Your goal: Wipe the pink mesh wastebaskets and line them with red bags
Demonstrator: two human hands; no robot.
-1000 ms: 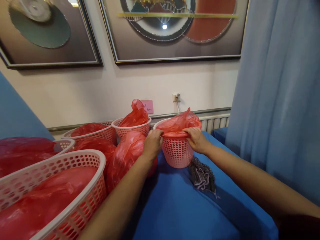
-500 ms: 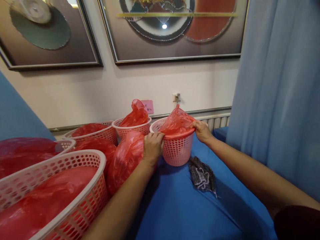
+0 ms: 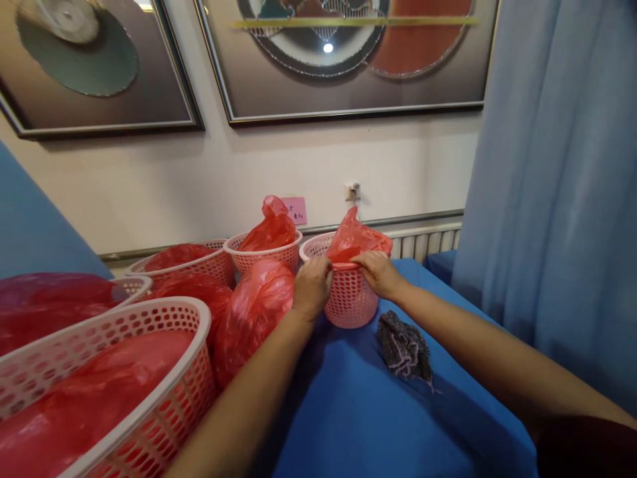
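Note:
A small pink perforated basket stands on the blue cloth, with a red plastic bag bunched up inside it. My left hand is closed on the bag's edge at the basket's near left rim. My right hand pinches the same bag edge at the near right rim. Both hands sit close together at the front of the basket.
Several pink baskets lined with red bags stand to the left, the nearest a large one. A loose red bag lies by my left forearm. A dark knitted piece lies right of the basket. A blue curtain hangs at the right.
My right hand has come from the basket's far right rim to the front, next to my left hand. The bag edge now bunches between them.

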